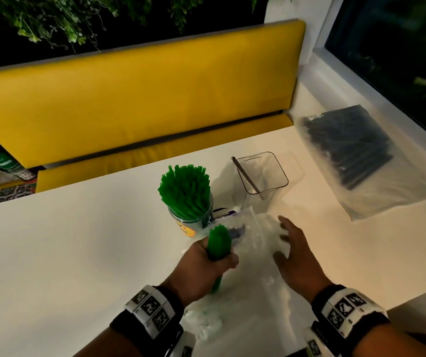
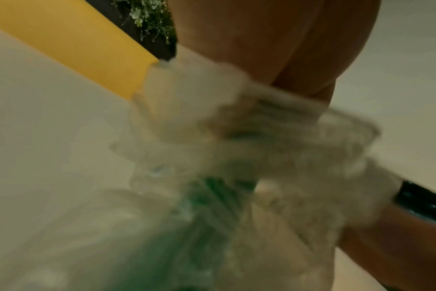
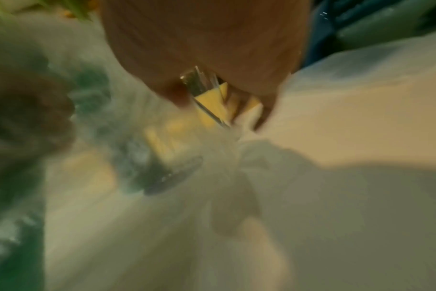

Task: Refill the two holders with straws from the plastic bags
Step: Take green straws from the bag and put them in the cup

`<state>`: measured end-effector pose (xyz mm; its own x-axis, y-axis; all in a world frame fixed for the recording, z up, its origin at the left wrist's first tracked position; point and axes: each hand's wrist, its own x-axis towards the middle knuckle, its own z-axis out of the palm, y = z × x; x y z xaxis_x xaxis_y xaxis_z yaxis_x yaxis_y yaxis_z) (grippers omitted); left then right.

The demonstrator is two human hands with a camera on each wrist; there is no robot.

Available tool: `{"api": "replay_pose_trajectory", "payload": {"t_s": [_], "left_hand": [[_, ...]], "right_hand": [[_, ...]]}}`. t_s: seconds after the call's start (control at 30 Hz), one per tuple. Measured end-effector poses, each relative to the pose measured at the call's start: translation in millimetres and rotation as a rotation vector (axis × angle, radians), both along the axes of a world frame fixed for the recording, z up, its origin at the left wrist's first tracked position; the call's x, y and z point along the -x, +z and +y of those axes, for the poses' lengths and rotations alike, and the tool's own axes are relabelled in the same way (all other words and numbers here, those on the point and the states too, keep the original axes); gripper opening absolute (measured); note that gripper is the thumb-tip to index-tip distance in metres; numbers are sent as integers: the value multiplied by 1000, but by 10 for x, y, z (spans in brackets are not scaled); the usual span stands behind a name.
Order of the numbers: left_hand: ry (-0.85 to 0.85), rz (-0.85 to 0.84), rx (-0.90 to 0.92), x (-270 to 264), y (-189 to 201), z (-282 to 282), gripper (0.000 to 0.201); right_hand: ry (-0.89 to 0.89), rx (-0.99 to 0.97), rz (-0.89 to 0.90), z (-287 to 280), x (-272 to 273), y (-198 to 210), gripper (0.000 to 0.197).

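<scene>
Your left hand (image 1: pixel 208 264) fists the light, slippery green straws (image 1: pixel 218 243) mid-bundle, so squeeze evenly while your spread right hand (image 1: pixel 295 249) steadies the limp bag (image 1: pixel 255 228).

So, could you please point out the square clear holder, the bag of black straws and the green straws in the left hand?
square clear holder (image 1: pixel 281 173), head view, right rim.
bag of black straws (image 1: pixel 346 145), head view, middle of the dark bundle.
green straws (image 1: pixel 218 243), head view, bundle above the left hand (image 1: pixel 206 269).
</scene>
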<state>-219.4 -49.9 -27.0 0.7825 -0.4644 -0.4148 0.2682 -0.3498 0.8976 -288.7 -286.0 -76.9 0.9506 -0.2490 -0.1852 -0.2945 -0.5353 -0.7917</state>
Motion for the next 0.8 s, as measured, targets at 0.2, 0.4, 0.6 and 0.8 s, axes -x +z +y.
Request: {"api": "replay_pose_trajectory", "payload": {"t_s": [0.2,0.4,0.6,0.8], "left_hand": [[31,-130,63,54,287,-65,4],[492,-439,478,-191,1159,314,19],[547,-522,423,-449,1313,515,24],[590,-528,385,-558,1301,328,30]], "right_hand": [[465,454,48,277,-74,91,44],[226,571,185,164,-159,136,40],[83,460,-34,221,-304,505,48],[362,466,-261,760,-642,801,35]]}}
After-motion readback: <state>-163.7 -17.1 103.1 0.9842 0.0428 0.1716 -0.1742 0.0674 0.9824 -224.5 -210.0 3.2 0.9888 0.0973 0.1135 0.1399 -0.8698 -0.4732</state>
